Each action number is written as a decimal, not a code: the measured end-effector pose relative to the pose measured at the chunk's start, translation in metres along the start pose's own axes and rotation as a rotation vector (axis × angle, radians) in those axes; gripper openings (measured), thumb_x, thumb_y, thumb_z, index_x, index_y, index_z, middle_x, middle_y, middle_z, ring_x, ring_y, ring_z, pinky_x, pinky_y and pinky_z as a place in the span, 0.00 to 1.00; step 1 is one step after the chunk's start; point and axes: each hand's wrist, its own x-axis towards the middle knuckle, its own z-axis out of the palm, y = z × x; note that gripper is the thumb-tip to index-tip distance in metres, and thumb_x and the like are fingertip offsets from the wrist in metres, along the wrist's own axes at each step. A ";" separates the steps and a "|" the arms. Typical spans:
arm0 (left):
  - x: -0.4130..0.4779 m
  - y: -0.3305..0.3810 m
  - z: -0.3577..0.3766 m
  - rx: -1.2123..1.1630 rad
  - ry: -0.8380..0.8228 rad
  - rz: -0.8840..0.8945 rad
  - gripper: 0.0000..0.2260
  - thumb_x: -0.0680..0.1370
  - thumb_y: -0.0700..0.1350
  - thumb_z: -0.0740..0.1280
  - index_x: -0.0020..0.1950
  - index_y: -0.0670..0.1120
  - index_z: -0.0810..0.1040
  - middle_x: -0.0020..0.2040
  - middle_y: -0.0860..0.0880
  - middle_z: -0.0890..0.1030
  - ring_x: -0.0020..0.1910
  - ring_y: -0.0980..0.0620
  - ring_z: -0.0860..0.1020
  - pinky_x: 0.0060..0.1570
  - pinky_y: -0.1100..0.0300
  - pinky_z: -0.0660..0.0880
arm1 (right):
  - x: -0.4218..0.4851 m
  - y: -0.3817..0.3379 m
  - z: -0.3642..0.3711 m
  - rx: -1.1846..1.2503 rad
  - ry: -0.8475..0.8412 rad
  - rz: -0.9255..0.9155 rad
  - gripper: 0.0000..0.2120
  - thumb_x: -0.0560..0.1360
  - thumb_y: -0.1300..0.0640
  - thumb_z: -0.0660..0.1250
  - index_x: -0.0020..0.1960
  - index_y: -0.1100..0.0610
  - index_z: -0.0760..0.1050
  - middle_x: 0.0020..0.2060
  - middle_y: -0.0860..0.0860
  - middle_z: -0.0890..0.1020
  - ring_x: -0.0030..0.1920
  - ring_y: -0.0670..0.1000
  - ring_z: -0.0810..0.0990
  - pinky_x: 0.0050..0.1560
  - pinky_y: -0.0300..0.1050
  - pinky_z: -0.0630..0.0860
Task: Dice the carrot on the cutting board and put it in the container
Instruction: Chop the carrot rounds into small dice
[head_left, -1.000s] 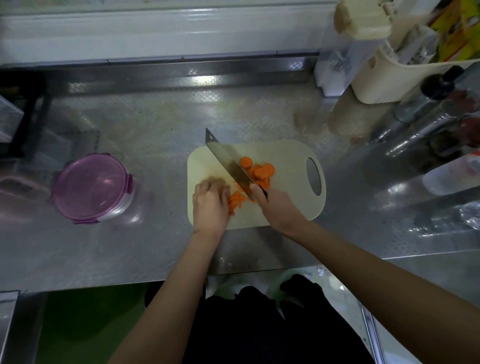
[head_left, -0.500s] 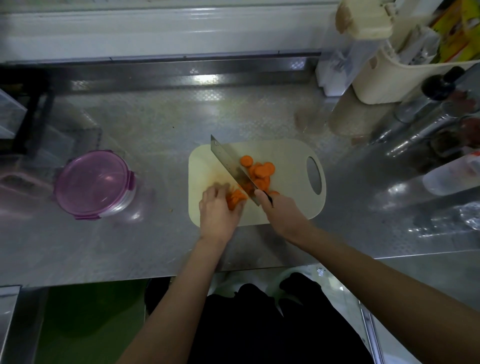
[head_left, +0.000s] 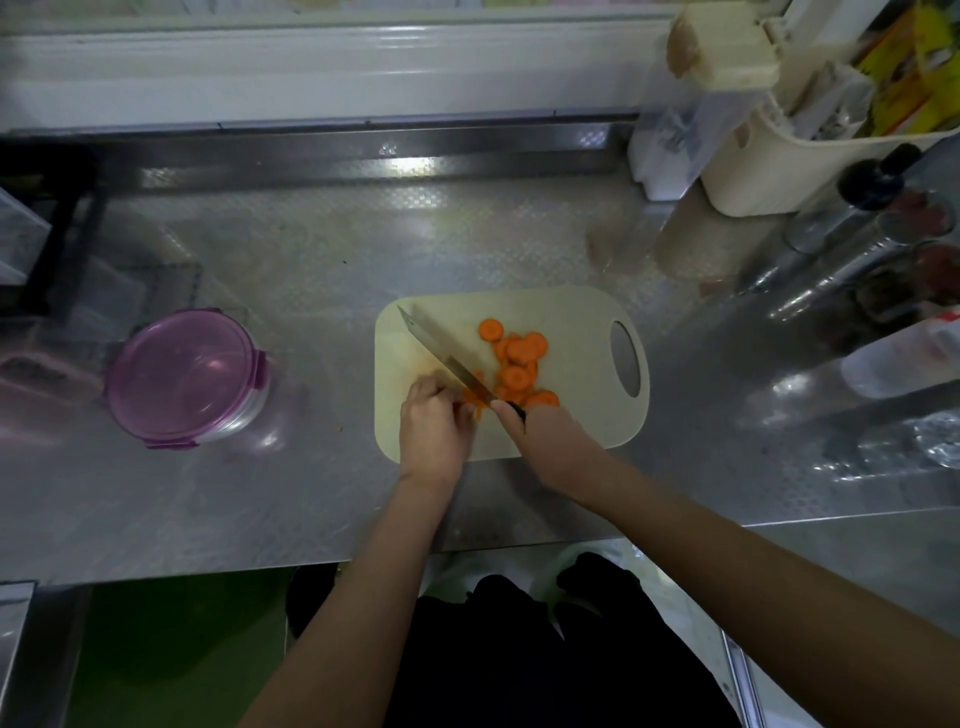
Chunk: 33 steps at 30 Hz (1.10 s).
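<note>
This is a kitchen: a long patterned stainless-steel counter (head_left: 311, 260) runs left to right, with a raised steel edge at the far side. On it are a cutting board (head_left: 571, 322) with carrot slices (head_left: 519, 353) and a knife (head_left: 441, 353), a purple-lidded container (head_left: 184, 376) to the left, and a cream basket (head_left: 753, 171) and bottles (head_left: 841, 244) at the far right.

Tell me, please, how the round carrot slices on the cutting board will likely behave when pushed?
The carrot slices lie flat and overlapping, so they would probably slide as a heap rather than roll. They look thin and stiff, likely light and easy to pinch. On the smooth cutting board a hard push may scatter them.
</note>
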 end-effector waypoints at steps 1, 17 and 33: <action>0.000 0.000 -0.001 -0.001 -0.002 0.002 0.06 0.73 0.38 0.69 0.48 0.38 0.82 0.49 0.41 0.79 0.52 0.43 0.73 0.53 0.51 0.71 | 0.000 -0.001 0.002 0.008 0.000 0.015 0.34 0.75 0.35 0.52 0.62 0.65 0.67 0.53 0.61 0.77 0.51 0.59 0.77 0.47 0.46 0.69; -0.003 -0.009 -0.009 -0.056 -0.083 0.009 0.13 0.75 0.44 0.68 0.59 0.44 0.79 0.59 0.45 0.76 0.60 0.47 0.70 0.60 0.59 0.67 | 0.001 -0.022 -0.011 0.017 0.071 -0.132 0.20 0.81 0.46 0.52 0.32 0.52 0.66 0.36 0.59 0.75 0.46 0.62 0.77 0.46 0.46 0.67; -0.011 -0.004 -0.006 -0.079 0.021 -0.011 0.08 0.74 0.40 0.69 0.52 0.41 0.82 0.53 0.45 0.79 0.56 0.47 0.73 0.55 0.58 0.70 | -0.020 -0.021 -0.022 -0.108 0.026 -0.187 0.22 0.82 0.47 0.51 0.31 0.53 0.65 0.30 0.50 0.71 0.38 0.53 0.73 0.34 0.41 0.59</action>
